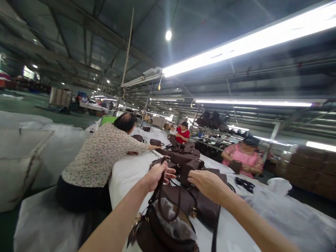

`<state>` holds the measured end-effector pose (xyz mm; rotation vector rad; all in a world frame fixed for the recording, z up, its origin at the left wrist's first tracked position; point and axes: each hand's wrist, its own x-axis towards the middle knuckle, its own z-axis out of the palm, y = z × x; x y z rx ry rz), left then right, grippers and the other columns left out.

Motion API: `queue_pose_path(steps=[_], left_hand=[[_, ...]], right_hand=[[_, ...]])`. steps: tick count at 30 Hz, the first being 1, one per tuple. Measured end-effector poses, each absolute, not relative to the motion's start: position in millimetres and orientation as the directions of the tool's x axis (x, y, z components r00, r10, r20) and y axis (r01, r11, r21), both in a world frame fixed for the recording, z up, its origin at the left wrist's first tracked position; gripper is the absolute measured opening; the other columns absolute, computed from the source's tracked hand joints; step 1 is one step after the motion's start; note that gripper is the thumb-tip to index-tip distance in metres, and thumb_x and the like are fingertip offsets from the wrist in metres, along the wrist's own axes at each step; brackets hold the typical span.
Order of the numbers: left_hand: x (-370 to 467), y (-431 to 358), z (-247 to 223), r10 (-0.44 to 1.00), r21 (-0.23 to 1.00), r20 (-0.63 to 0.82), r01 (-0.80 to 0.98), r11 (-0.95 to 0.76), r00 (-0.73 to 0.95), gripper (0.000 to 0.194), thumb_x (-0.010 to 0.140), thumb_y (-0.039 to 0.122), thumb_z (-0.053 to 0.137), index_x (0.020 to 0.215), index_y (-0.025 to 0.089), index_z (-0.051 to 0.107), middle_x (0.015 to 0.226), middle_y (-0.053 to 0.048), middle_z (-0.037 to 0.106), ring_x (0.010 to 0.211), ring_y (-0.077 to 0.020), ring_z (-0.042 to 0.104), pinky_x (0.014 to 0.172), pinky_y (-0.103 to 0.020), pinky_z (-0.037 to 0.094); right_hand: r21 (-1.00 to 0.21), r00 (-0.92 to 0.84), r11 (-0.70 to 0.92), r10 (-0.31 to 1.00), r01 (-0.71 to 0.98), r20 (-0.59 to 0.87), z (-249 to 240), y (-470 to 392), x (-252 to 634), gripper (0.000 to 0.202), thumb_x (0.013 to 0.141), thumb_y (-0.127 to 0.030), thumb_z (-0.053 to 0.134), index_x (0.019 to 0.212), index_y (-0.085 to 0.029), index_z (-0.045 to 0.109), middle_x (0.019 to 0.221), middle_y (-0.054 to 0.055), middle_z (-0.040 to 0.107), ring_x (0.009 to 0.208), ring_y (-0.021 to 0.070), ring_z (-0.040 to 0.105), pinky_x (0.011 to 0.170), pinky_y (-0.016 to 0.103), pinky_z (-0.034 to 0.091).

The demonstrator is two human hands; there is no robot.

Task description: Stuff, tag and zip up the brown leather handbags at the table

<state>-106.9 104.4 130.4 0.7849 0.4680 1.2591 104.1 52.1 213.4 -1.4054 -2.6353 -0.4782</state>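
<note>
My left hand [157,174] has a dark strap handle hooked between thumb and fingers. That handle belongs to a dark brown handbag [152,229] close below me, with clear plastic wrap [168,210] in its opening and gold-coloured metal fittings at its side. Over the pile to the right, my right hand [203,180] has its fingers curled together at the edge of another brown handbag [186,171]; its fingertips are partly hidden. More brown handbags [207,206] with straps lie around both hands on the white-covered table [123,171].
At the left a person in a patterned top [102,154] leans over the table, one arm reaching to the bags. A person in pink [243,159] holds a small bag at the right; one in red [182,134] is farther back. Plastic sheeting [291,213] lies at right, large white sacks [60,150] at left.
</note>
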Motion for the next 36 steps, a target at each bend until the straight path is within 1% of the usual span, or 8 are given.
queue_pose_path(steps=[3,6,15,20,26,29,32,36], left_hand=[[-82.6,90.8,136.6,0.869,0.886,0.152,-0.454,0.091,0.47,0.041,0.084,0.056,0.059,0.081,0.017,0.049,0.064,-0.001,0.06,0.045,-0.01,0.05,0.052,-0.025,0.044],[-84.6,82.3,132.7,0.852,0.94,0.142,-0.339,0.044,0.504,0.046,0.081,0.064,0.055,0.079,0.02,0.043,0.054,0.008,0.047,0.036,-0.0035,0.029,0.043,-0.019,0.033],[-105.6,71.4,121.3,0.857,0.985,0.058,-0.171,0.035,0.513,0.038,0.072,0.042,0.071,0.073,0.021,0.039,0.052,0.012,0.04,0.037,-0.0017,0.024,0.038,-0.017,0.016],[-96.3,75.7,116.8,0.907,0.975,0.083,-0.222,0.012,0.413,0.039,0.068,0.043,0.074,0.073,0.02,0.043,0.05,0.011,0.043,0.035,-0.003,0.028,0.037,-0.018,0.019],[-56.9,78.7,105.6,0.966,0.851,0.197,-0.519,-0.083,0.168,0.042,0.071,0.055,0.069,0.076,0.016,0.055,0.071,-0.005,0.065,0.072,-0.0182,0.064,0.068,-0.028,0.048],[-46.8,82.8,103.0,0.988,0.754,0.145,-0.652,-0.077,0.051,0.039,0.067,0.048,0.077,0.07,0.016,0.055,0.06,-0.003,0.062,0.067,-0.0205,0.064,0.064,-0.029,0.049],[-65.5,97.8,108.2,0.997,0.693,0.048,-0.716,-0.079,-0.063,0.04,0.079,0.042,0.07,0.062,0.019,0.043,0.047,0.005,0.048,0.047,-0.0108,0.053,0.054,-0.024,0.046],[-116.7,118.7,121.2,0.995,0.674,-0.006,-0.735,-0.069,-0.099,0.045,0.094,0.034,0.054,0.062,0.021,0.026,0.044,0.012,0.027,0.034,-0.0011,0.027,0.042,-0.013,0.035]], right_hand=[[0.339,-0.529,0.433,0.801,0.835,0.28,222.1,59.3,64.7,0.023,0.097,-0.026,0.041,0.089,-0.02,0.061,0.088,0.007,0.071,0.081,0.0197,0.069,0.062,0.025,0.041],[0.378,-0.491,0.363,0.804,0.852,0.336,224.3,64.9,57.1,0.023,0.098,-0.031,0.043,0.088,-0.02,0.062,0.088,0.006,0.072,0.079,0.0212,0.07,0.057,0.026,0.038],[0.323,-0.357,0.231,0.835,0.918,0.418,217.8,67.6,95.2,0.023,0.098,-0.037,0.044,0.09,-0.021,0.06,0.085,0.006,0.073,0.081,0.021,0.07,0.056,0.025,0.033],[0.278,-0.22,0.088,0.844,0.957,0.489,210.4,58.8,99.3,0.025,0.1,-0.034,0.038,0.094,-0.02,0.058,0.089,0.009,0.073,0.084,0.0252,0.072,0.055,0.026,0.037],[0.207,-0.347,0.295,0.887,0.933,0.304,166.5,47.4,54.4,0.025,0.094,-0.009,0.034,0.103,-0.015,0.057,0.096,0.015,0.071,0.083,0.0261,0.072,0.061,0.029,0.047],[0.153,-0.376,0.347,0.893,0.925,0.249,152.3,44.2,37.4,0.026,0.09,-0.004,0.038,0.108,-0.012,0.055,0.1,0.017,0.07,0.084,0.0269,0.072,0.064,0.03,0.049],[0.073,-0.458,0.453,0.869,0.889,0.189,147.3,40.2,51.9,0.016,0.09,-0.01,0.043,0.097,-0.015,0.057,0.094,0.011,0.071,0.084,0.021,0.07,0.066,0.025,0.047],[-0.336,-0.467,0.485,0.873,0.807,0.139,147.6,36.6,107.2,0.027,0.097,-0.025,0.032,0.083,-0.019,0.054,0.075,0.0,0.064,0.057,0.0107,0.059,0.051,0.02,0.041]])
